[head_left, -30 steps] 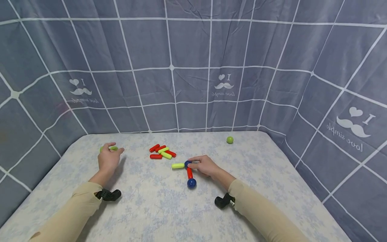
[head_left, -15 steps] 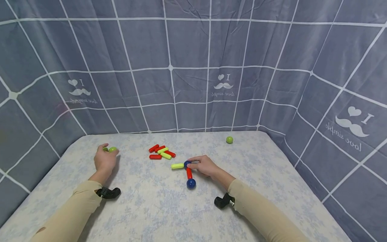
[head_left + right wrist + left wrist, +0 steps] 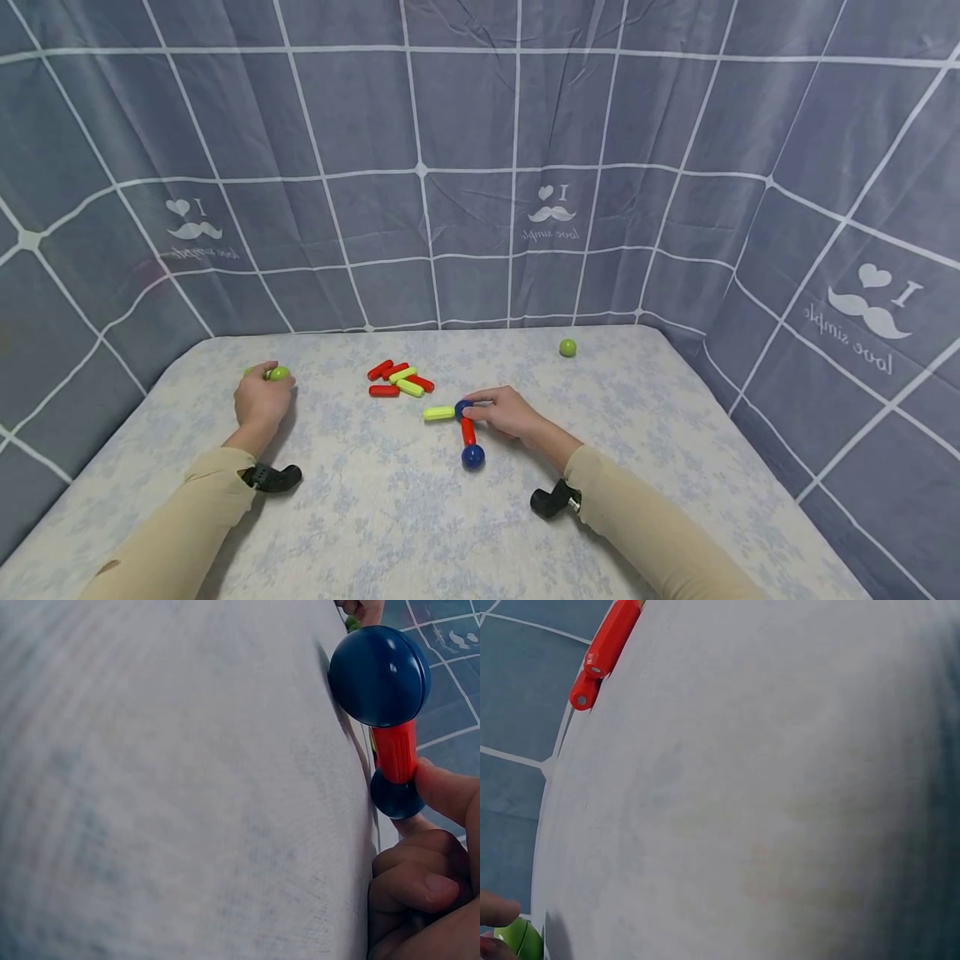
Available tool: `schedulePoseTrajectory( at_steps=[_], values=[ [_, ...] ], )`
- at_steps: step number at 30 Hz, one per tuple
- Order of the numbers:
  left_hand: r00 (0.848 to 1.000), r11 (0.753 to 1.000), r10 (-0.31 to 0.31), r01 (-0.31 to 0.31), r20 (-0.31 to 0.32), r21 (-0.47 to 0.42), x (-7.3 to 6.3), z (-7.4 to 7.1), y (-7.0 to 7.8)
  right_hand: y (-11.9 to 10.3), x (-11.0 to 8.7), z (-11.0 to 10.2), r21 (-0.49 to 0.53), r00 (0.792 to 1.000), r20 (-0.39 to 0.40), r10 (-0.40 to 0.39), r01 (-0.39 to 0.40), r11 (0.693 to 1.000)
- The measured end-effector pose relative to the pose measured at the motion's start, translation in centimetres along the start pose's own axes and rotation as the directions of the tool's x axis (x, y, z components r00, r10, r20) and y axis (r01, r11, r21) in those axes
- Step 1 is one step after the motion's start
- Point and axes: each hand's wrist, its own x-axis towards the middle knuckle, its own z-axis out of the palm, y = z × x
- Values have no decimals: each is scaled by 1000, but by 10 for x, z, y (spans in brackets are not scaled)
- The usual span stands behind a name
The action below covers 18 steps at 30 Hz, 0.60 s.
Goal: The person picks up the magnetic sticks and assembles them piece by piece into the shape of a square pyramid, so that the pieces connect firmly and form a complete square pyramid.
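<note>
At the table's far left, my left hand (image 3: 261,402) pinches a green ball (image 3: 279,373) between thumb and fingers. Another green piece shows just left of those fingers, mostly hidden. In the left wrist view, fingertips (image 3: 499,909) lie against the green ball (image 3: 519,939). My right hand (image 3: 510,414) pinches a blue ball (image 3: 462,409) near the middle of the table. From that ball a yellow-green stick (image 3: 438,413) points left and a red stick (image 3: 468,432) runs toward me. A second blue ball (image 3: 473,457) caps the red stick's near end, large in the right wrist view (image 3: 379,675).
Several loose red sticks (image 3: 383,391) and yellow-green sticks (image 3: 410,387) lie in a pile left of the joined pieces. A lone green ball (image 3: 567,347) sits near the back right edge. A grey-blue checked curtain (image 3: 472,208) hangs behind the table.
My left hand has shifted slightly left and its spread fingers have closed on the green ball. The right hand and the joined pieces have stayed in place.
</note>
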Motion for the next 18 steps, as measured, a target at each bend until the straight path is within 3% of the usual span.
schedulePoseTrajectory(
  at_steps=[10,18],
  values=[
    [1000,998,-20,19,22,52,-4,-1,0,0,-2,1,-5,1000,-5,6,-6,1000],
    [1000,996,6,-8,12,92,-4,0,2,1,-1,0,-9,1000,-3,-1,1,1000]
  ],
)
